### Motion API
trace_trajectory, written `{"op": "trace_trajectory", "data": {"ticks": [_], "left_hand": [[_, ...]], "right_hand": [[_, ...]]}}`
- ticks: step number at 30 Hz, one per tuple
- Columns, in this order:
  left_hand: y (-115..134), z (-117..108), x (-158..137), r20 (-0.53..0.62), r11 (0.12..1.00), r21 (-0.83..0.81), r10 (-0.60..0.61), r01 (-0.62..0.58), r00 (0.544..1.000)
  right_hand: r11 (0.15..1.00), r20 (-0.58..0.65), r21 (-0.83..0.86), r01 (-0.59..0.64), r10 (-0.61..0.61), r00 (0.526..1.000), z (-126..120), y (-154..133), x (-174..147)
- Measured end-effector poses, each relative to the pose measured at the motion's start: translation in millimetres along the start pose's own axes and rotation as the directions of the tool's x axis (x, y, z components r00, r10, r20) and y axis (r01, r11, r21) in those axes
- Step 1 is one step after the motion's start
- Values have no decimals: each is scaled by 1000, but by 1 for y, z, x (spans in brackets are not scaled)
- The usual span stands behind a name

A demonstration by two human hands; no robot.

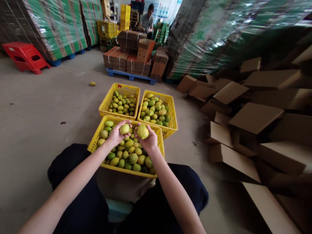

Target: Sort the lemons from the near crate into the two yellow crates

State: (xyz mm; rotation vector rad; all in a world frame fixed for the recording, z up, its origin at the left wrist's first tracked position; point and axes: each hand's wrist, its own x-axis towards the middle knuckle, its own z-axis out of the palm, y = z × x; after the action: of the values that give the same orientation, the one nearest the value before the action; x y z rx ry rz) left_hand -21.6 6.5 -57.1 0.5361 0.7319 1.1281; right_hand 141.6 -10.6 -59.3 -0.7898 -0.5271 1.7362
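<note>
My left hand (118, 134) is closed around a yellow-green lemon (124, 129), palm turned up. A second, similar lemon (142, 131) rests in the curled fingers of my right hand (150, 140). Both hands hover over the near yellow crate (94, 143), which is filled with green and yellow lemons (133, 158). Behind it stand two more yellow crates: the far left crate (103, 103) and the far right crate (173, 113). Each of these also contains lemons of mixed green and yellow. My forearms cover part of the near crate.
Cardboard boxes (255, 117) lie heaped on the right. Flattened cartons (115, 58) are stacked on a blue pallet (131, 76) ahead. A red stool (26, 57) and wrapped pallet loads (58, 26) stand left. One loose lemon (92, 84) lies on the floor. A person (147, 21) is at the back.
</note>
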Motion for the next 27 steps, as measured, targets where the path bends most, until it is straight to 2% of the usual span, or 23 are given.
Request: {"op": "trace_trajectory", "data": {"ticks": [5, 8, 10, 12, 14, 16, 20, 24, 27], "left_hand": [[2, 5, -3, -169, 975, -208, -113, 77, 979], [1, 7, -4, -294, 926, -377, -136, 16, 946], [0, 6, -3, -326, 894, -448, -133, -29, 936], [-1, 6, -2, -325, 876, -481, -161, -16, 932], [-1, 5, -2, -333, 869, -494, -226, 35, 915], [-1, 6, -2, -355, 861, -502, -294, 84, 887], [-2, 10, -2, -410, 863, -502, -301, 62, 861], [0, 15, -3, -425, 870, -493, -240, -1, 873], [5, 18, -6, -387, 879, -476, -200, -9, 900]], "right_hand": [[989, 14, 144, -37, 35, 999, 3, 1, -3], [965, 29, 249, -80, 76, 997, 5, 3, -3], [946, 40, 309, -96, 88, 995, 6, 3, -2], [931, 28, 351, -97, 93, 995, 6, 3, 0], [923, -12, 363, -125, 139, 990, 6, 4, 2], [912, -85, 364, -188, 234, 969, 6, 5, 5], [900, -235, 360, -247, 344, 909, 6, 10, 9], [935, -303, 266, -233, 311, 901, 5, 13, 10], [972, -273, 193, -132, 183, 944, 5, 13, 9]]}}
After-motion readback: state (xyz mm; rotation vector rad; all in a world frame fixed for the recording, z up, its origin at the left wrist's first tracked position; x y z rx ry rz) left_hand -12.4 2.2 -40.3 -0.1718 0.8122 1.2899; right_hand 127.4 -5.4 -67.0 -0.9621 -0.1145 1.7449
